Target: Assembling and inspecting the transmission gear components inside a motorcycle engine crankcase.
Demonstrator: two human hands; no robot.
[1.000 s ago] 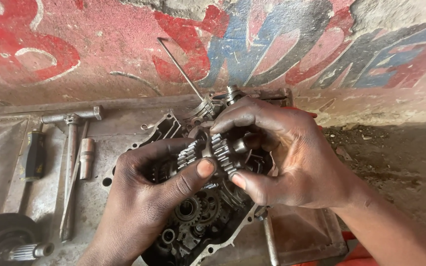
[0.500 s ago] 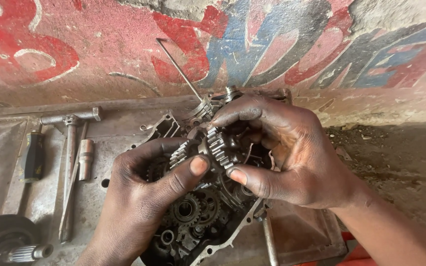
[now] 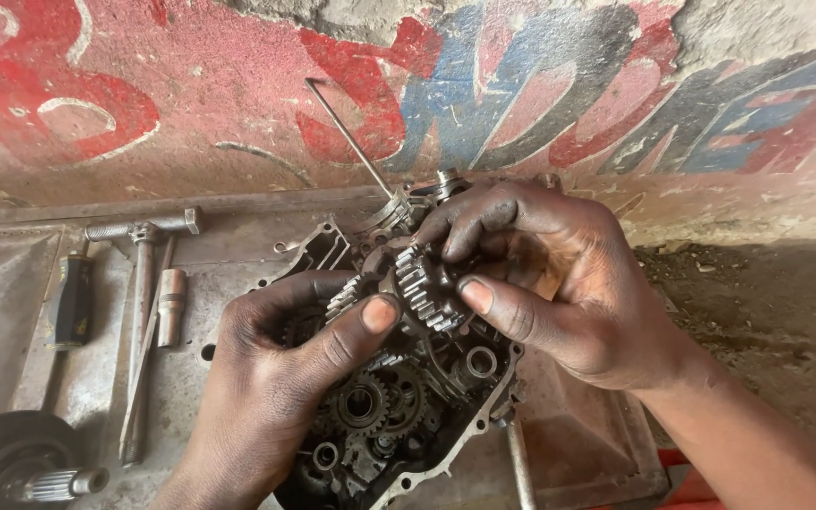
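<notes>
Gear cluster (image 3: 417, 283) sits over open engine case (image 3: 399, 416), shaft axis slanting up-left to lower-right; right hand (image 3: 559, 283) pinches it from right, left hand (image 3: 285, 378) grips left end, thumb pressing teeth; both equally near

Roadside repair workshop: oily metal tray (image 3: 11, 283), T-wrench (image 3: 144, 283), painted wall (image 3: 191, 104).

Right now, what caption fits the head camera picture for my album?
Two greasy hands, left and right, grip a gear cluster over an open engine case, tools lying alongside.
</notes>
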